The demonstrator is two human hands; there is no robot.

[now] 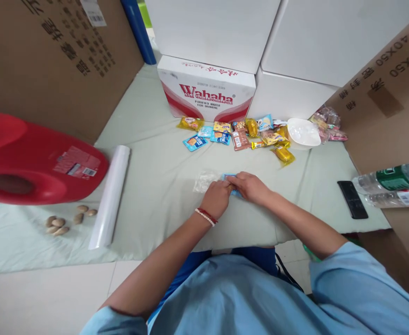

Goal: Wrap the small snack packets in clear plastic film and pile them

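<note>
Nearest on the bench, covered in pale green cloth, the left hand and right hand meet, fingers drawn in narrow on a small blue plastic packet between them; the exact pinch is hidden. Good handling probably calls for light, matched pressure and steady wrists, lest it slip or crush. Crumpled clear plastic just beyond the left hand could snag. Farther off, colourful wrapped snacks lie beside a white plastic bowl, best left unbrushed.

The held packet is blue, the cloth pale green. At nine o'clock the jug is red; at twelve, the white box has red curves.
</note>
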